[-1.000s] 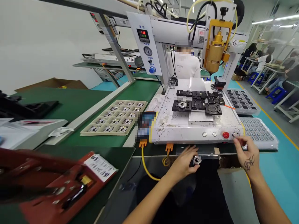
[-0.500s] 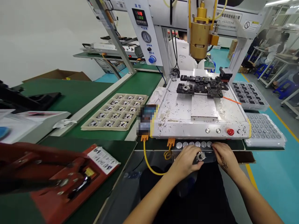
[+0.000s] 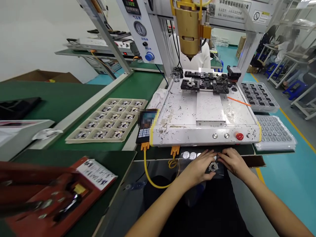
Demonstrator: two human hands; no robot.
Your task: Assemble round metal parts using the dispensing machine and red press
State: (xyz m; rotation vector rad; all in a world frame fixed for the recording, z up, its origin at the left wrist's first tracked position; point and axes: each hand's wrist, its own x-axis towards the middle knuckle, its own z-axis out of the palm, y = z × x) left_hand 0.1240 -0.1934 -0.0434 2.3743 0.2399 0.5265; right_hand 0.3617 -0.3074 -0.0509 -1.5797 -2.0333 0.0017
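My left hand (image 3: 200, 167) is closed around a small round metal part (image 3: 213, 167), with the thumb along its lower side. Close by on the right, my right hand (image 3: 233, 161) has its fingertips pinched at the edge of a clear sheet of round stickers (image 3: 186, 155); what they pinch is too small to make out. The sheet lies at the table's front edge, partly covered by my left hand. Behind both hands stands the white dispensing machine (image 3: 180, 134), with a black fixture (image 3: 207, 84) on its bed.
A beige tray (image 3: 71, 139) of metal parts lies on the left green bench. A red hand press (image 3: 81, 194) fills the lower left. Clear plastic trays (image 3: 275, 133) are stacked at right. A yellow cable (image 3: 148, 176) hangs before the bench. A person (image 3: 204, 54) is behind the machine.
The camera view has shifted, moving the bench and machine leftward in the picture. My right hand has moved in closer to my left hand, fingers over the sticker sheet's upper edge.
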